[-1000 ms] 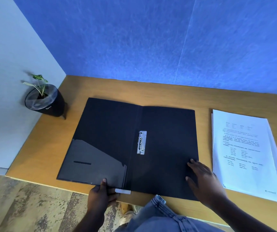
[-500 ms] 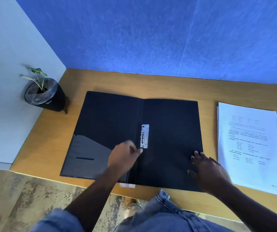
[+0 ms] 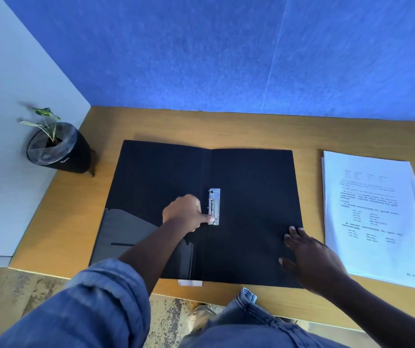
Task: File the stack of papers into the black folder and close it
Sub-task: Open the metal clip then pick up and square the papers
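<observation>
The black folder (image 3: 251, 192) lies open and flat on the wooden desk. A silver metal clip (image 3: 214, 206) sits along its spine. My left hand (image 3: 185, 213) is curled over the left cover, its thumb tip touching the lower end of the clip. My right hand (image 3: 309, 254) rests flat with fingers spread on the lower right corner of the right cover. The stack of printed white papers (image 3: 374, 217) lies on the desk to the right of the folder, apart from both hands.
A small plant in a black pot (image 3: 58, 151) stands at the desk's far left corner beside the white wall. A blue panel backs the desk (image 3: 226, 126). A white label (image 3: 190, 283) pokes out under the folder's near edge. My denim-clad knee is below the desk edge.
My left hand left the folder's near edge, reached forward over the left cover and brought its thumb to the clip. My right hand stayed on the right cover.
</observation>
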Available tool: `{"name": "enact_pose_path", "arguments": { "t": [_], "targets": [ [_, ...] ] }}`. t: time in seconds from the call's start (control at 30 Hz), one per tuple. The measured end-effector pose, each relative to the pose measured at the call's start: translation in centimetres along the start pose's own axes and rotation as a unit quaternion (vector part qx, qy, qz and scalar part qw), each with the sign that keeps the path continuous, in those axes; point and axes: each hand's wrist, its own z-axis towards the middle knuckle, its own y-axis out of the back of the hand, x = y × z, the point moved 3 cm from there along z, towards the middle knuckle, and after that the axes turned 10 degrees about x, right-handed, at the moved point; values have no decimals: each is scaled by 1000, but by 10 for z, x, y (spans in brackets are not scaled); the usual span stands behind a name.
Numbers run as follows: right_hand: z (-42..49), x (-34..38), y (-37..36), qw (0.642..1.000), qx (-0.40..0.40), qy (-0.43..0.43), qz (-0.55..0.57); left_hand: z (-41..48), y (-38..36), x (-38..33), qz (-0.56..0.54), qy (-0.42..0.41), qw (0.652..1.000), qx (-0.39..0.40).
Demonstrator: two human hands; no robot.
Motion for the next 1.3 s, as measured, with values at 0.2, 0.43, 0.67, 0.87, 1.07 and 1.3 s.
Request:
{"name": "enact_pose_path", "arguments": {
  "t": [0.2,0.43,0.67,0.87,1.07,1.3],
  "targets": [
    [0,-1,-1,1000,3,2,3,-2,-15,9,-105,-4,994,32],
    [0,1,-2,1000,4,-11,9,-8,-15,5,-307,-54,938,149],
    [2,9,-7,999,-17,-48,19,-3,17,-18,-415,-50,898,137],
    [-4,12,-8,998,-30,-50,34,9,21,-23,-463,-10,877,125],
    [-15,-43,7,997,-34,-23,72,-6,-11,-83,-494,-28,868,38],
    [-27,-69,25,965,-151,-38,212,-46,-58,-104,-439,-107,892,-37]
  ]
}}
